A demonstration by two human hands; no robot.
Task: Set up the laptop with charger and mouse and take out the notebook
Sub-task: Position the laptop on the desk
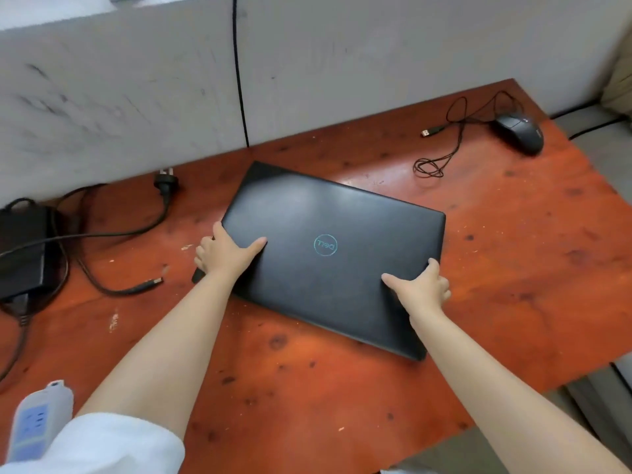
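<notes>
A closed black laptop with a teal round logo lies at an angle on the red-brown wooden table. My left hand grips its left edge, thumb on the lid. My right hand grips its right edge the same way. The black charger brick lies at the far left; its cable runs to a wall plug and a barrel connector, both loose on the table. A black wired mouse sits at the back right with its USB plug unconnected. No notebook is in view.
A white power strip with blue sockets lies at the front left edge. A grey wall stands behind the table, with a black cable running down it. The table ends at the right, above a grey floor.
</notes>
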